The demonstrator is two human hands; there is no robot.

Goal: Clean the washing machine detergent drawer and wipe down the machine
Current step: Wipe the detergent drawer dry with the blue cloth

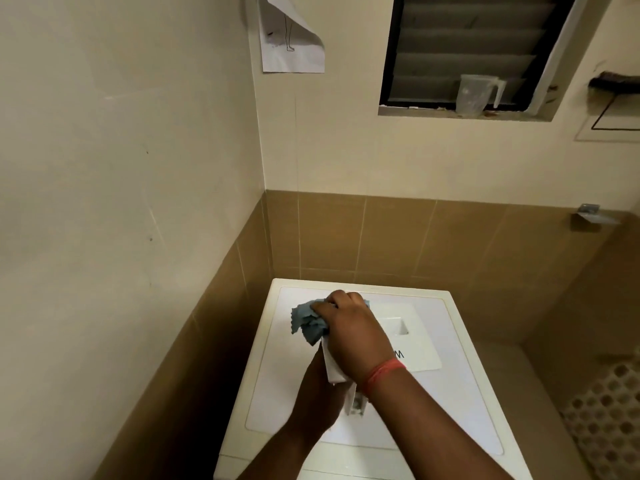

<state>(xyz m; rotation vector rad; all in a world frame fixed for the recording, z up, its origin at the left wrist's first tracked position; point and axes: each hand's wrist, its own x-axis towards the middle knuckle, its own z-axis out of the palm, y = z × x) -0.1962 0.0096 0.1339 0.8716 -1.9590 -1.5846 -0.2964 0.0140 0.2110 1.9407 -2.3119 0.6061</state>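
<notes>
A white washing machine (460, 393) stands in the tiled corner, seen from above. Over its lid I hold the white detergent drawer (335, 367) upright. My left hand (317, 393) grips the drawer from below and behind. My right hand (349, 332) clutches a bunched blue-grey cloth (308, 323) and presses it against the drawer's upper end. The right hand and wrist, which wears a red thread band, hide most of the drawer.
Brown tiled walls close in on the left and behind the machine. A clear plastic jug (476, 95) sits on the window ledge above. A paper sheet (291, 39) hangs on the wall. A patterned floor mat (606, 427) lies at lower right.
</notes>
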